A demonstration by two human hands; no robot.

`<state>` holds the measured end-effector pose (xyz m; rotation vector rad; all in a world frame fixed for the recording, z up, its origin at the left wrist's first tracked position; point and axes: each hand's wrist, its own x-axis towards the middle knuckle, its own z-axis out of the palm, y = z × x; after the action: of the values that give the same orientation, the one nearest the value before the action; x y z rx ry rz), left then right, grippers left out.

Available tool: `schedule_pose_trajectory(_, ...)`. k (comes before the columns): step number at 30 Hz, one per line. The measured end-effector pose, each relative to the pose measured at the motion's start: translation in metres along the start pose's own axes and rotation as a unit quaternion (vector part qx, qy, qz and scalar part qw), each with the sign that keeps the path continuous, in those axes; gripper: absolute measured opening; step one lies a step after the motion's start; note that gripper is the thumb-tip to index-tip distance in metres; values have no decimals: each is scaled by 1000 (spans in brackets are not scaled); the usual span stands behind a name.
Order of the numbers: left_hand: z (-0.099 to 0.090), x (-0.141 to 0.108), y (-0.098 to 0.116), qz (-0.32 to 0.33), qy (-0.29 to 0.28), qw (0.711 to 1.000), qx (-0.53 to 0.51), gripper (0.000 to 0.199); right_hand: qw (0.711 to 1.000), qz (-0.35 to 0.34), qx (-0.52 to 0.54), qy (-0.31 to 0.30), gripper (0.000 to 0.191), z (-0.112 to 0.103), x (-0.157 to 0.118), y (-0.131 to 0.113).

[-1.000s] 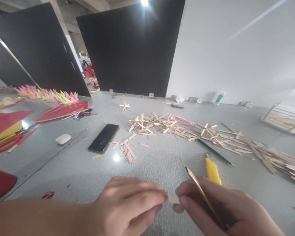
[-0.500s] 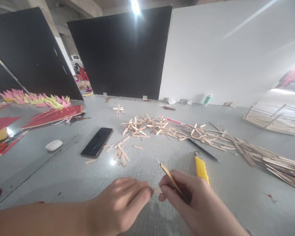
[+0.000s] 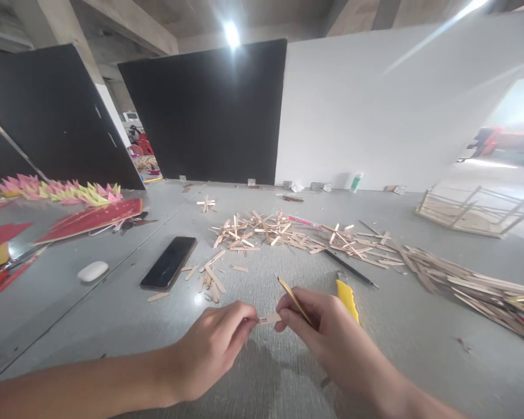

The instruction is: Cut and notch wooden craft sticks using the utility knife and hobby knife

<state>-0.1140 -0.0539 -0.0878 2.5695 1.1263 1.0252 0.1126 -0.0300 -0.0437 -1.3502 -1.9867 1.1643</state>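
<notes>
My left hand [image 3: 218,343] pinches one end of a small piece of wooden craft stick [image 3: 269,319] between thumb and fingers, just above the table. The fingertips of my right hand [image 3: 329,326] hold the other end of that piece. A thin craft knife [image 3: 294,299] with a golden-brown handle also rests in my right hand, pointing up and to the left. Beyond my right hand lies a yellow box cutter [image 3: 347,298]. A heap of cut craft sticks [image 3: 271,228] spreads across the table ahead of both hands.
A phone [image 3: 169,263] and a white oval case [image 3: 92,271] lie to the left. Long wooden strips [image 3: 463,279] are piled at right, before a small stick frame [image 3: 475,215]. A dark pen-like tool [image 3: 351,267] lies by the heap. Panels [image 3: 209,116] stand behind.
Both hands have risen slightly and moved a little left in view, and more of the stick piece shows between them. The knife has turned slightly in my right hand. The camera view has tilted up.
</notes>
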Motion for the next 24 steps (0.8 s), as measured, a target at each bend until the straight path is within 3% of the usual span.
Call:
schedule_pose_trajectory(4,3,-1,-4,-8,21,999,-28,17,1000,-12,-15,10,26,-2,0,-3)
schedule_pose_trajectory(16,1,-1,-1,46,-10,999,17,18,999,-30,-29,4,26,4,-2,-3)
schedule_pose_trajectory(24,-2,-2,1,4,-3,1000,0,15,1000,-12,-26,2,25,3,-2,-3)
